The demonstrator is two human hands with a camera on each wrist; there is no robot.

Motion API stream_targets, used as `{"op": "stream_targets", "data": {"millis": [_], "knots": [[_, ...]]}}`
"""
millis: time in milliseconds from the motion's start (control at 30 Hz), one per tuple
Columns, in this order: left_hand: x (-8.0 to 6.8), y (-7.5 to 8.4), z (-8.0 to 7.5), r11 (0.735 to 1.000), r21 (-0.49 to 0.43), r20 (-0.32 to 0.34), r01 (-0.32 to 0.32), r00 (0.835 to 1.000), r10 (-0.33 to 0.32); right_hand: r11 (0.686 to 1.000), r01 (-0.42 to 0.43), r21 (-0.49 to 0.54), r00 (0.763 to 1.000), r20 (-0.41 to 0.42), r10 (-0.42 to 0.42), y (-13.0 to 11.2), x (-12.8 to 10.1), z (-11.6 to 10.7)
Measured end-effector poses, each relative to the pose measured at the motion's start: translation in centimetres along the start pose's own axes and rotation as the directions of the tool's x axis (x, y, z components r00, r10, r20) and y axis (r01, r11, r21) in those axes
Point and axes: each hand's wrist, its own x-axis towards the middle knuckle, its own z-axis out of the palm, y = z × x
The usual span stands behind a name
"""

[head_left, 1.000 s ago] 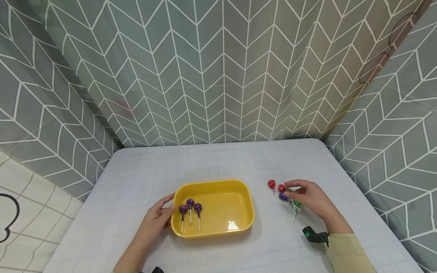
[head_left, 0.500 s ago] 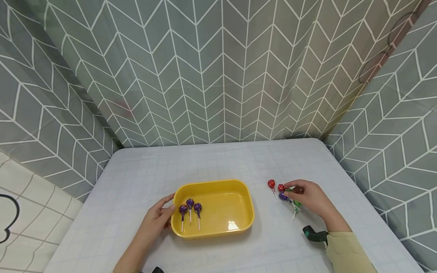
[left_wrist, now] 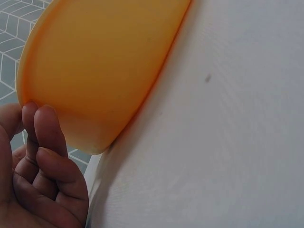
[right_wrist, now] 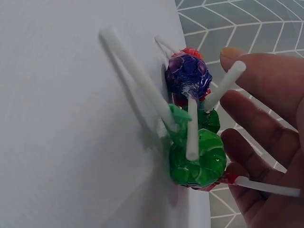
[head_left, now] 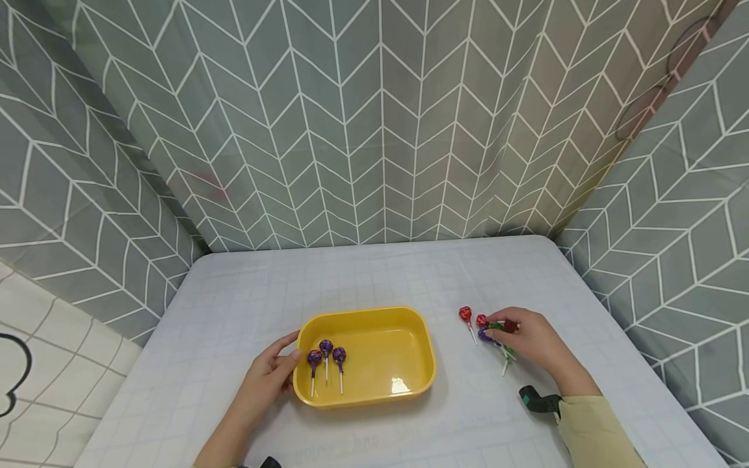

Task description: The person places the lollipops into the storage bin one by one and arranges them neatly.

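Note:
On the table's left half, my left hand (head_left: 269, 367) holds the left end of a yellow tray (head_left: 383, 364), thumb at the rim and fingers against the outer wall (left_wrist: 95, 61). Three purple lollipops (head_left: 326, 346) lie inside, near that hand. Over to the right, my right hand (head_left: 532, 335) hovers round a small pile of lollipops with its fingers loosely bent. A purple lollipop (right_wrist: 187, 73) and a green lollipop (right_wrist: 199, 159) show in the pile, with red ones partly hidden behind. Thumb and fingers stay apart in the right wrist view. One red lollipop (head_left: 465, 314) lies just left of the pile.
A white cloth (head_left: 257, 279) covers the table. Grey curtains (head_left: 363, 130) with white zigzag lines rise behind it and along both sides. A black wrist device (head_left: 539, 400) sticks out from the right sleeve, close over the table.

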Motion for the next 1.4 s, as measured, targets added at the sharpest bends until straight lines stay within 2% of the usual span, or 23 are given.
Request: {"op": "stream_targets", "data": {"millis": [267, 467, 600, 1100, 1400], "knots": [[-0.17, 0.21, -0.09, 1.000, 0.000, 0.009, -0.004, 1.000, 0.004, 0.999, 0.038, -0.039, 0.999, 0.018, -0.037, -0.16, 0.21, 0.05], [-0.29, 0.37, -0.11, 1.000, 0.002, 0.013, -0.001, 1.000, 0.001, 0.998, 0.008, -0.058, 0.999, 0.045, -0.005, -0.10, 0.30, 0.29], [-0.30, 0.40, -0.05, 1.000, 0.016, 0.007, -0.002, 1.000, 0.002, 0.998, 0.018, -0.058, 0.998, 0.056, -0.014, -0.05, 0.32, 0.38], [-0.21, 0.28, 0.01, 1.000, 0.031, 0.005, -0.002, 1.000, 0.002, 0.990, 0.111, -0.088, 0.992, 0.074, -0.105, -0.03, 0.45, 0.57], [-0.27, 0.32, 0.00, 0.999, 0.032, 0.009, -0.005, 1.000, 0.005, 0.986, 0.113, -0.121, 0.992, 0.079, -0.104, 0.01, 0.47, 0.83]]}}
